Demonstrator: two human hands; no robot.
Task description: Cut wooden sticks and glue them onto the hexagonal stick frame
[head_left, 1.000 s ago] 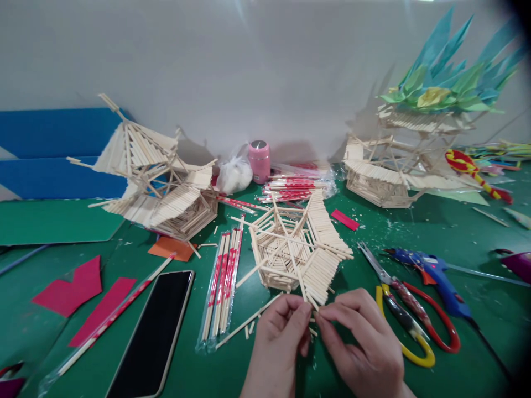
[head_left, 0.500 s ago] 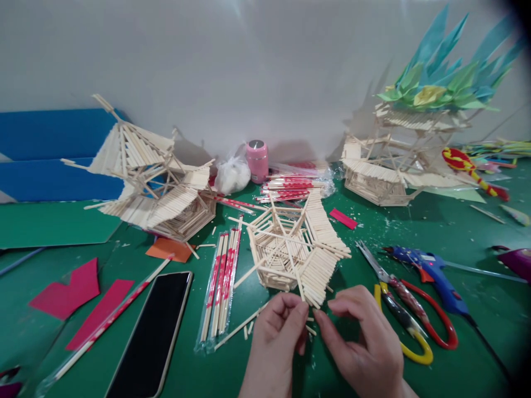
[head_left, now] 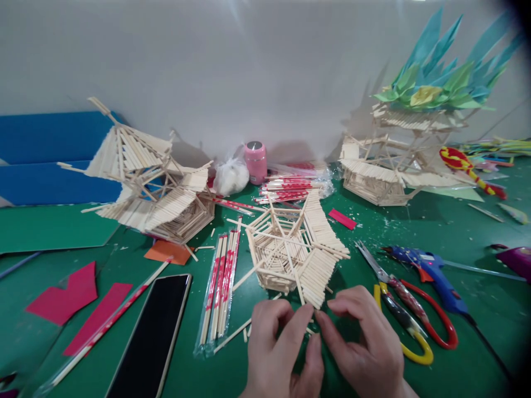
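A small model built of pale wooden sticks [head_left: 290, 249] sits in the middle of the green table [head_left: 415, 226]. My left hand [head_left: 280, 348] and my right hand [head_left: 365, 342] meet just in front of it, fingertips together at its near lower edge. Their fingers pinch at a short stick end there; what each one grips is too small to tell. Loose short sticks [head_left: 244, 330] lie on the table by my left hand.
A packet of wrapped chopsticks [head_left: 219, 284] and a black phone [head_left: 153, 334] lie to the left. Red and yellow scissors [head_left: 409, 312] and a blue glue gun [head_left: 431, 273] lie to the right. Larger stick models stand at back left [head_left: 149, 182] and back right [head_left: 390, 160].
My left hand has dropped lower and its fingers have spread over the table. The right hand stays in place by the model's near edge.
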